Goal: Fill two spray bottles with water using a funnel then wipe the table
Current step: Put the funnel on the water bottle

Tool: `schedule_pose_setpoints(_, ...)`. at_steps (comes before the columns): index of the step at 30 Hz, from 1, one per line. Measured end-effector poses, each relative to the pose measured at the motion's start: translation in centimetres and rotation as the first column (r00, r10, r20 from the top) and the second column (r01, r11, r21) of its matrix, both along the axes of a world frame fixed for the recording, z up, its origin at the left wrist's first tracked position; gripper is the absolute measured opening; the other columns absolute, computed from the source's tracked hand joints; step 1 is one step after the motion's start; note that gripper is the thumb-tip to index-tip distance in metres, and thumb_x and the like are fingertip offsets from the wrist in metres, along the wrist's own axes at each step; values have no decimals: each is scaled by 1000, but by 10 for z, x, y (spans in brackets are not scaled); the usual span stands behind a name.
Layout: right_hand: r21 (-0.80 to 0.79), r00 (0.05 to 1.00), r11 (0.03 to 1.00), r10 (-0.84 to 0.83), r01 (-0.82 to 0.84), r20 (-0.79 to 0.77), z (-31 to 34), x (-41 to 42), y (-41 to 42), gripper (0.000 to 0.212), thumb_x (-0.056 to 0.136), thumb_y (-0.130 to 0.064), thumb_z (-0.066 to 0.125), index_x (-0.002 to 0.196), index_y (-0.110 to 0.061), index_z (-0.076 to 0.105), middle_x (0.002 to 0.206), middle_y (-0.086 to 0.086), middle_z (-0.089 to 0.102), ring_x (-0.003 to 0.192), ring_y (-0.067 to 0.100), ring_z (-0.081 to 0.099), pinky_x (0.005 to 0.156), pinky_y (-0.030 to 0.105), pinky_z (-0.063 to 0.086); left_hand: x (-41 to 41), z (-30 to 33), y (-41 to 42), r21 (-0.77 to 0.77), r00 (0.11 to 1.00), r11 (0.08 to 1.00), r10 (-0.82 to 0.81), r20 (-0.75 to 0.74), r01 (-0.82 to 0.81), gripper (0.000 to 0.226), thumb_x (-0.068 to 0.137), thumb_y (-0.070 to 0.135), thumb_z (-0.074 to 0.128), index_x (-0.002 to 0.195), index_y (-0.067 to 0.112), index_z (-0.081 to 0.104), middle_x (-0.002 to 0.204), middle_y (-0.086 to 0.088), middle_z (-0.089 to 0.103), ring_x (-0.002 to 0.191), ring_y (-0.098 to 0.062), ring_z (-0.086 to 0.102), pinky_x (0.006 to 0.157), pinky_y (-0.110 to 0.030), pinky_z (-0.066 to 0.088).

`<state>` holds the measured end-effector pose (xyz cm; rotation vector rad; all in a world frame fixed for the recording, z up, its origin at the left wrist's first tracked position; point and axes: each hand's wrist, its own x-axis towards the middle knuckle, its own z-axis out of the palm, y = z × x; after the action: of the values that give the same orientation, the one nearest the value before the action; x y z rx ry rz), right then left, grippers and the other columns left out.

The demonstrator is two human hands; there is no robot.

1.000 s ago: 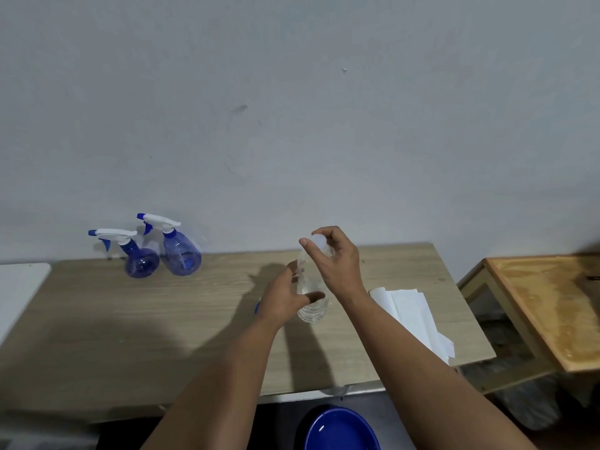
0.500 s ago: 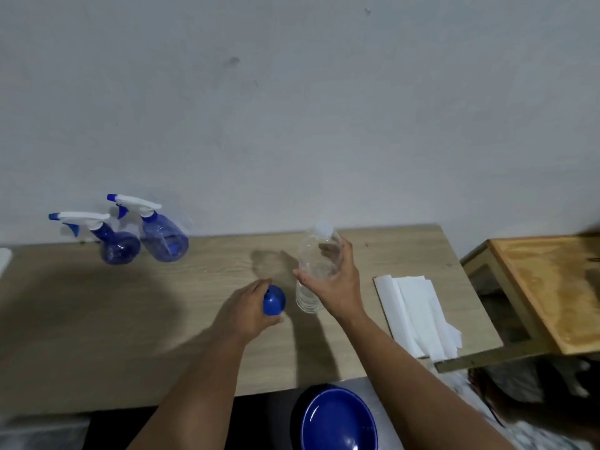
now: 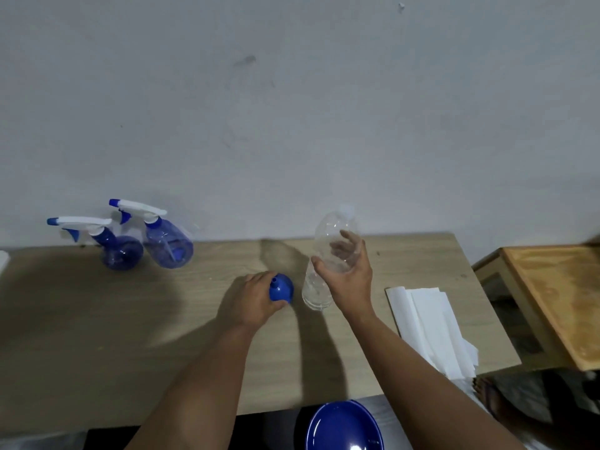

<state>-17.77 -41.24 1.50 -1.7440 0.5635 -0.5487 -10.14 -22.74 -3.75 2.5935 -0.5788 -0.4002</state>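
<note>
Left hand (image 3: pixel 250 300) curls round the small blue plastic funnel (image 3: pixel 281 288), spout up, low on the wooden table (image 3: pixel 97 319). Just right of that grip, the right hand (image 3: pixel 349 274) wraps the clear plastic water bottle (image 3: pixel 328 254), standing upright; its cap looks on, though it's pale and hard to read. The two blue spray bottles (image 3: pixel 146 245), well left of both grips, are capped, so free a hand and unscrew one head before seating the funnel.
</note>
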Motion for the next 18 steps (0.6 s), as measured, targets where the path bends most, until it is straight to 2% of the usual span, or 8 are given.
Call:
schedule_pose_setpoints(4, -27, 999, 999, 34, -34, -7, 6, 42, -9, 74, 75, -32, 95, 137, -38, 54, 120, -11, 69, 114, -1, 66, 100, 23, 52, 39, 14, -17, 9, 999, 1000, 23, 34, -24, 70, 76, 40, 83, 138, 21, 57, 132, -1, 64, 121, -25, 54, 94, -29, 39)
schedule_pose_setpoints(9, -71, 997, 995, 69, -71, -39, -5, 86, -12, 81, 74, -41, 94, 143, -35, 51, 128, -9, 65, 122, 7, 62, 106, 34, 53, 75, 10, -31, 47, 997, 998, 30, 68, -33, 67, 70, 41, 82, 129, 24, 58, 121, -3, 68, 111, -30, 60, 88, -39, 52)
schedule_pose_setpoints(14, -96, 996, 993, 64, -70, -65, -14, 109, -8, 96, 69, -53, 94, 150, -34, 45, 139, -4, 58, 126, 12, 58, 105, 32, 53, 87, -17, -35, 67, 997, 998, 7, 75, -12, 62, 65, 41, 83, 118, 23, 57, 112, -5, 70, 99, -31, 64, 82, -41, 54)
schedule_pose_setpoints(16, -105, 993, 992, 62, -72, -96, -15, 112, -7, 101, 66, -56, 94, 150, -33, 42, 140, -3, 58, 128, 14, 58, 105, 36, 53, 88, -20, -35, 39, 997, 999, 18, 70, -21, 66, 63, 42, 84, 120, 26, 55, 114, -3, 69, 100, -30, 65, 81, -41, 56)
schedule_pose_setpoints(18, -105, 987, 991, 66, -81, -145, -13, 110, -5, 106, 65, -56, 95, 151, -30, 40, 143, 0, 57, 131, 18, 57, 108, 41, 53, 89, -19, -34, 16, 998, 1000, 20, 55, -21, 79, 63, 41, 85, 133, 25, 52, 123, -3, 66, 109, -30, 64, 88, -42, 55)
